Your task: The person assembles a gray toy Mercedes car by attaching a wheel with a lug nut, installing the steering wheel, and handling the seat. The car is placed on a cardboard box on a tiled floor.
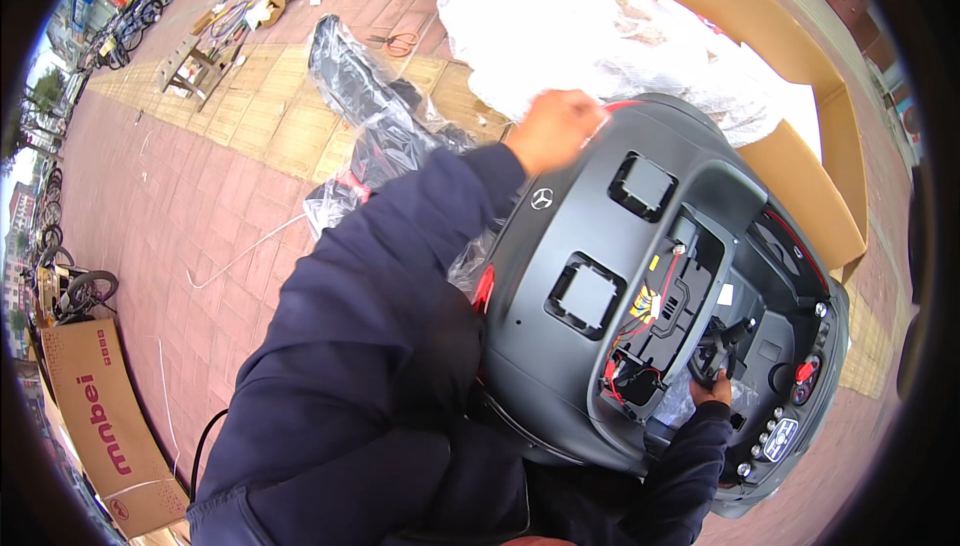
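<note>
A dark grey ride-on toy car body (560, 216) fills the right of the view, its dashboard end away to the lower right. My left hand (557, 132) is above its far rear corner, beside a red tail light (624, 104). The fingers there look curled and slightly blurred; whatever they hold is hidden. Down in the cockpit, my right hand (713, 390) is closed around a black plastic part (716, 348) that resembles a small steering wheel. Next to it, wires and a yellow label (645, 303) show in the open seat bay. Clear plastic (676, 402) lies under the right hand.
White wrapping (560, 26) and a large open cardboard box (845, 146) lie beyond the car. Bagged black parts (370, 96) and orange-handled scissors (400, 44) are on the brick pavement. Another carton (105, 416) stands at the left, a small wooden stool (195, 71) at the far left.
</note>
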A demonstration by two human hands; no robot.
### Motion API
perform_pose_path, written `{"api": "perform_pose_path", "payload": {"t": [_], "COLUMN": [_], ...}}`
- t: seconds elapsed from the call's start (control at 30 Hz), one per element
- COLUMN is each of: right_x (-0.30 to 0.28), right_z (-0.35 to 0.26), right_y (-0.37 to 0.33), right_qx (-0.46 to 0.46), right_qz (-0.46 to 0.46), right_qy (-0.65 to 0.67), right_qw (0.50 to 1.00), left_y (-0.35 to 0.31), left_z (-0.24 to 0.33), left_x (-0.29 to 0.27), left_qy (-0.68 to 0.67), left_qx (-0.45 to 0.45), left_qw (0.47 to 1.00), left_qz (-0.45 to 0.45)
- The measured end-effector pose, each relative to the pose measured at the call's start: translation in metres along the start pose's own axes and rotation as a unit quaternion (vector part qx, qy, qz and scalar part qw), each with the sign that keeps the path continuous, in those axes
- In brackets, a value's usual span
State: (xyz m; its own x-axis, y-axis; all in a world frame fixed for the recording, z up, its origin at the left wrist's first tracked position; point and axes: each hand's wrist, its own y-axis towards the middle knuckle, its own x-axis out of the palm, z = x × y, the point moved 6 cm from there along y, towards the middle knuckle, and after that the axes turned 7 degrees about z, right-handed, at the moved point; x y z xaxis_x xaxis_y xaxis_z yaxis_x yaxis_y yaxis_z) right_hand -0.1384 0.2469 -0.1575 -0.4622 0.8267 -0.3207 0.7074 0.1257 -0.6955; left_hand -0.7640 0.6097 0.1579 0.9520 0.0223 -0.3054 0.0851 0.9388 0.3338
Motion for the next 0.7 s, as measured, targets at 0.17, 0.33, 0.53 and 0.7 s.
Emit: {"api": "perform_pose_path", "payload": {"t": [0.17,0.33,0.53,0.7], "right_x": [0.061,0.202,0.323,0.349], "right_z": [-0.116,-0.163,-0.11,-0.088], "right_y": [-0.129,-0.395,-0.544,-0.555], "right_qx": [-0.436,-0.555,-0.637,-0.68], "right_qz": [0.087,-0.186,-0.224,-0.1], "right_qy": [-0.442,-0.194,-0.395,-0.542], "right_qw": [0.779,0.787,0.623,0.484], "left_y": [0.006,0.046,0.115,0.147], "left_z": [-0.157,-0.256,-0.334,-0.444], "left_x": [-0.164,-0.228,-0.239,-0.259], "left_qy": [0.23,0.286,0.381,0.434], "left_qx": [-0.151,-0.203,-0.273,-0.269], "left_qw": [0.949,0.92,0.88,0.857], "left_qz": [0.153,0.174,0.074,0.075]}}
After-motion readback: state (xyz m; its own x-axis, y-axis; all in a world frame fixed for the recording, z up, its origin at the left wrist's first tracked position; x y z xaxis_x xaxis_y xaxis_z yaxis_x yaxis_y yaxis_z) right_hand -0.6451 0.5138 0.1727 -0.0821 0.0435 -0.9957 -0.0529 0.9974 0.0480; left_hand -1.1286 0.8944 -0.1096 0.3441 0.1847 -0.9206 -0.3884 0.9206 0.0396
